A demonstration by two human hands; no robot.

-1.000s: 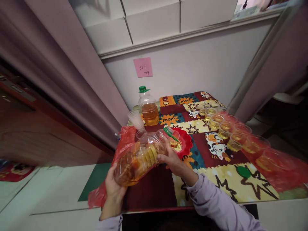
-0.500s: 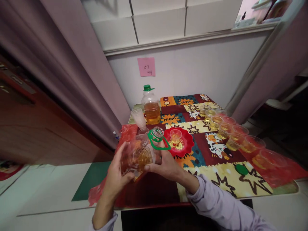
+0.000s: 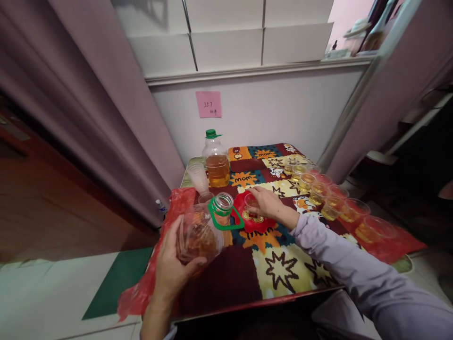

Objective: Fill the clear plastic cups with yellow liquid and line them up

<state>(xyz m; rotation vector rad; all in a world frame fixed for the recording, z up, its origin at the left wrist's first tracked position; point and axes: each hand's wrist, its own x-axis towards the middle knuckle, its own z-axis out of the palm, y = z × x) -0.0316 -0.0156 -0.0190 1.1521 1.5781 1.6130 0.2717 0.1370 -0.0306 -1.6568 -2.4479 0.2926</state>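
Observation:
My left hand (image 3: 173,269) is wrapped round a large clear bottle (image 3: 200,231) of amber liquid. The bottle stands upright with its cap off and its green handle ring (image 3: 222,218) hanging at the neck. My right hand (image 3: 267,203) reaches over the red plate (image 3: 253,221), and its fingers close on the small clear cup (image 3: 249,199) standing there. The patterned tablecloth (image 3: 283,271) lies under everything.
A second bottle (image 3: 215,160) with a green cap stands at the back, beside a stack of empty cups (image 3: 198,177). Several filled cups (image 3: 320,191) line the right side on red plastic sheet (image 3: 389,238). A curtain hangs on the left, with a wall and a pink note (image 3: 208,104) behind.
The bottle went from tilted over the plate to upright. My right hand let go of it and moved to the cup on the red plate.

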